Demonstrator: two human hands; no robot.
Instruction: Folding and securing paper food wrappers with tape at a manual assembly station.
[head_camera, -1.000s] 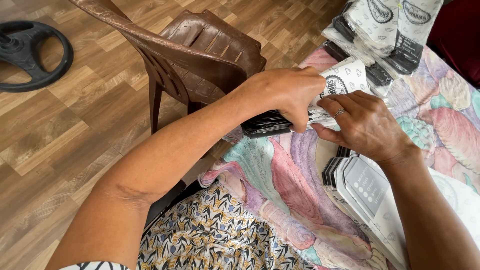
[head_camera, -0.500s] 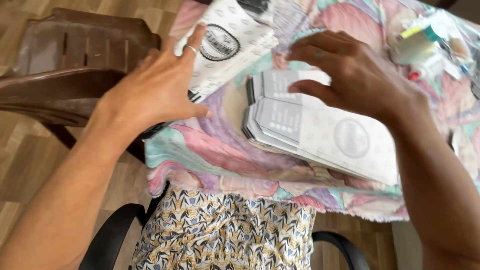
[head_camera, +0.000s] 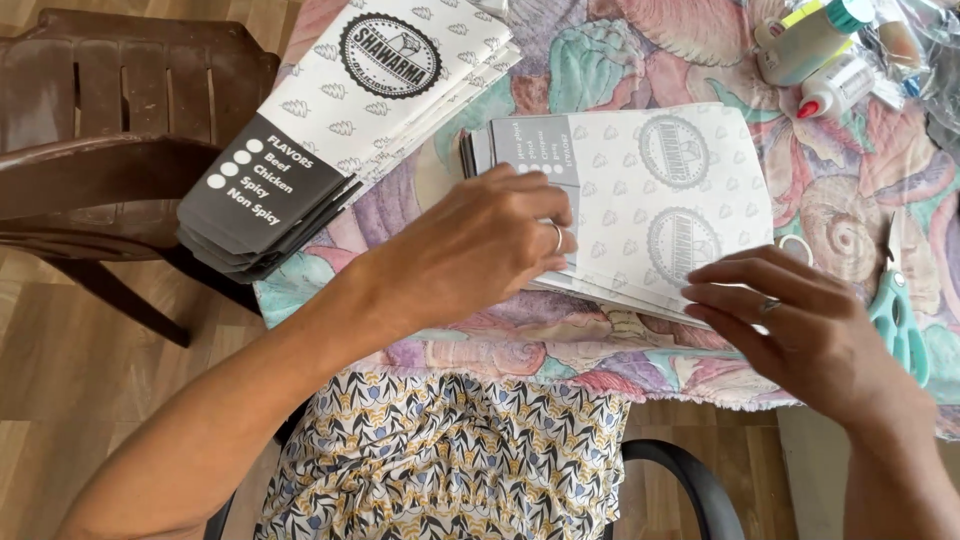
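A stack of flat white paper sleeves with grey ends (head_camera: 655, 195) lies on the table's flowered cloth (head_camera: 560, 345) in front of me. My left hand (head_camera: 480, 245) rests curled on the stack's near left corner, fingertips on the top sheet. My right hand (head_camera: 800, 325) touches the stack's near right edge with spread fingers and holds nothing. A second, thicker pile of the same printed sleeves (head_camera: 330, 120) lies at the table's left edge, its dark ends hanging over toward the chair.
A brown plastic chair (head_camera: 110, 150) stands left of the table. Glue bottles (head_camera: 815, 50) sit at the far right, and teal-handled scissors (head_camera: 900, 310) lie by my right hand. Wooden floor surrounds the table. My patterned dress (head_camera: 450, 450) is below.
My view has swung from the chair to the table. The sleeve pile my left hand was carrying now lies at the left edge, and both hands have come onto the front stack.
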